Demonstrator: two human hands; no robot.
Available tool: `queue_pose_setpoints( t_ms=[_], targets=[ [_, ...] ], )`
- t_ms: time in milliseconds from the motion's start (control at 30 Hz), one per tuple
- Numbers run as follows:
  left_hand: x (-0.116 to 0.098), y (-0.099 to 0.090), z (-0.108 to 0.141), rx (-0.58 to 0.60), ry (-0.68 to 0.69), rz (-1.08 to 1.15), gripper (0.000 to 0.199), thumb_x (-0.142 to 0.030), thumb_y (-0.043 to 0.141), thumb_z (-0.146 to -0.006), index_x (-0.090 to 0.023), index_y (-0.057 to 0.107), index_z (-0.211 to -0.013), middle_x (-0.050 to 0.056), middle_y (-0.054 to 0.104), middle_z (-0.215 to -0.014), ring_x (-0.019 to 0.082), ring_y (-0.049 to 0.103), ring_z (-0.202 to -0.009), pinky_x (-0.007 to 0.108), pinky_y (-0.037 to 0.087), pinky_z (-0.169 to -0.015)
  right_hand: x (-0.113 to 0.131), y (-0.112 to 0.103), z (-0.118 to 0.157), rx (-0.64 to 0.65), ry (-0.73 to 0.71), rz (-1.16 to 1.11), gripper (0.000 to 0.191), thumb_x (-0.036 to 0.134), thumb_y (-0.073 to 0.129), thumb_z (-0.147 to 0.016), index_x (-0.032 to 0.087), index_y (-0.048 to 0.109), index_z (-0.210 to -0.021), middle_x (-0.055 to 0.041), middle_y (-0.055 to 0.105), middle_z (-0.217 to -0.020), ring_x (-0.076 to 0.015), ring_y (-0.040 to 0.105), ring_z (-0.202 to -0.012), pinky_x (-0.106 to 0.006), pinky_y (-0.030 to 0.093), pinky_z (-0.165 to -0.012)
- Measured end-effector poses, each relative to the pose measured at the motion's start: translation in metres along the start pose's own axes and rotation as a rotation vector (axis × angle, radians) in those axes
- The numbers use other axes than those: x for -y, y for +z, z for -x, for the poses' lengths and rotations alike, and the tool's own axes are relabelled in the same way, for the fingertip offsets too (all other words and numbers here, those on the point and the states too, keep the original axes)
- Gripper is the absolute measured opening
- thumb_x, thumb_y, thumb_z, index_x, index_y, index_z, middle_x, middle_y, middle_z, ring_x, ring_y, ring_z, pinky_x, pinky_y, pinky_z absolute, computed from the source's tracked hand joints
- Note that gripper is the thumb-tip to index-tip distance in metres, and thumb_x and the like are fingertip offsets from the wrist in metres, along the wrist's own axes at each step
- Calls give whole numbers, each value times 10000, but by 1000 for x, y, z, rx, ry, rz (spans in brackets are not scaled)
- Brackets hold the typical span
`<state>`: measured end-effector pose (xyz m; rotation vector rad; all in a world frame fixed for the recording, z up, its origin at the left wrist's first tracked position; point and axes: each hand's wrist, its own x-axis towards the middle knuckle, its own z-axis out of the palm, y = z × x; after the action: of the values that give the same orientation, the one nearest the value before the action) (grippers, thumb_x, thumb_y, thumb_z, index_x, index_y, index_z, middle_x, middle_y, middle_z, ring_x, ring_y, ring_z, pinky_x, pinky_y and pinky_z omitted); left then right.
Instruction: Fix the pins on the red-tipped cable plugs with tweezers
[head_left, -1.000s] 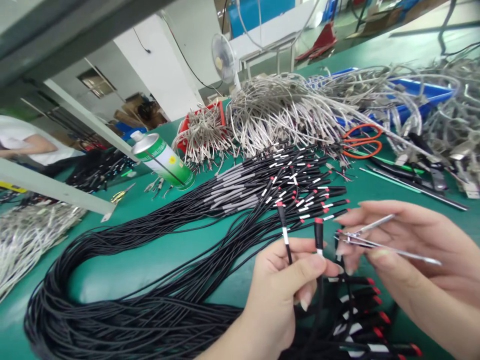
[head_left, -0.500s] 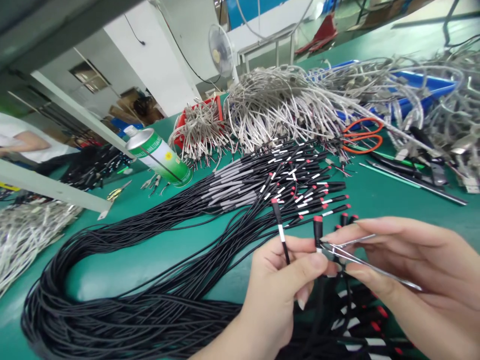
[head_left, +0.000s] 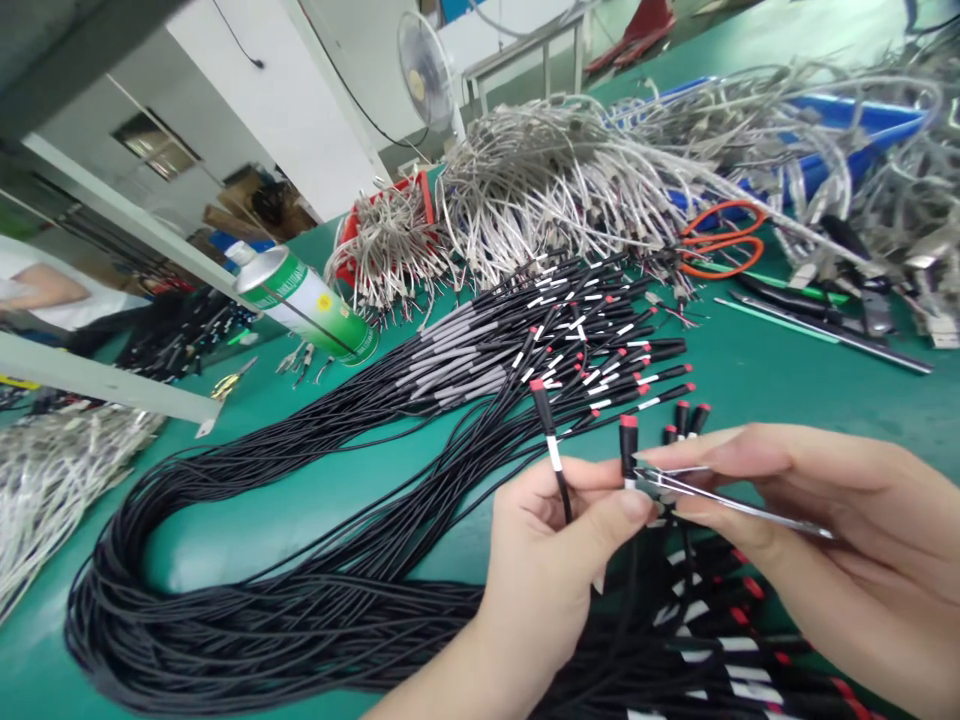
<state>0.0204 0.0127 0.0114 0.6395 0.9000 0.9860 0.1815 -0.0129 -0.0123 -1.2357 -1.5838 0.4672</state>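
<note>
Nail clippers (head_left: 750,508) moved in against the red-tipped cable end (head_left: 628,450) since a second ago | right hand (head_left: 832,480) pinching them | left hand (head_left: 559,535) pinching the cable upright, presumably keeping its neck reachable | black bundle (head_left: 300,615) beyond

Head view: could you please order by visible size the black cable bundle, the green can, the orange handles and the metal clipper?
1. Black cable bundle
2. Green can
Unsure below that: orange handles and metal clipper, which is nearer and partly hidden.
</note>
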Motion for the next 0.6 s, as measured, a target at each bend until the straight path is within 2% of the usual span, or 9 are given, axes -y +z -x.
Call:
queue_pose_setpoints(
  t_ms=[67, 167, 267, 400, 500, 600],
  targets=[
    [-1, 1, 0, -5, -8, -37, 97, -192, 809, -689, -184, 742, -759, -46, 623, -544, -2, 382, -411, 143, 258, -407, -1, 1, 1, -7, 1, 11, 331, 248, 662, -835, 356, 558, -1131, 35, 708, -1007, -134, 706, -860, -176, 588, -790],
    [-2, 2, -1, 3, -79, -33, 170, -202, 827, -659, -172, 730, -795, -31, 655, -599, 6, 401, -420, 141, 243, -391, 3, 4, 0, -22, 61, -107, 312, 239, 650, -844, 373, 560, -1112, 37, 697, -987, -135, 696, -869, -187, 596, -757],
    [-4, 2, -1, 18, -129, -3, 208, -223, 814, -673, -148, 667, -800, -2, 689, -632, 14, 406, -401, 141, 240, -383, 8, 5, -2, -115, 130, -240, 370, 179, 685, -806, 350, 571, -1114, 16, 678, -1012, -128, 681, -850, -164, 591, -709],
    [-4, 0, -2, 53, -112, 11, 175, -240, 738, -765, -125, 612, -806, 29, 705, -658, 12, 400, -399, 154, 214, -392, 10, 4, 0, -220, 227, -228, 366, 207, 753, -740, 300, 621, -1069, -30, 651, -1026, -142, 655, -758, -190, 588, -635],
    [-4, -3, -2, 104, -105, 32, 170, -251, 712, -785, -118, 608, -799, 25, 694, -648, 7, 370, -384, 176, 181, -393, 8, 5, 1, -162, 204, -253, 390, 200, 718, -771, 331, 597, -1117, -16, 659, -969, -154, 659, -769, -218, 605, -702],
    [-4, -5, -2, 125, -112, 8, 158, -253, 685, -806, -112, 617, -784, 21, 678, -642, 5, 357, -390, 193, 152, -402, 7, 8, 0, -89, 163, -265, 409, 188, 679, -801, 368, 563, -1149, 8, 659, -975, -141, 671, -831, -175, 600, -747]
  ],
)
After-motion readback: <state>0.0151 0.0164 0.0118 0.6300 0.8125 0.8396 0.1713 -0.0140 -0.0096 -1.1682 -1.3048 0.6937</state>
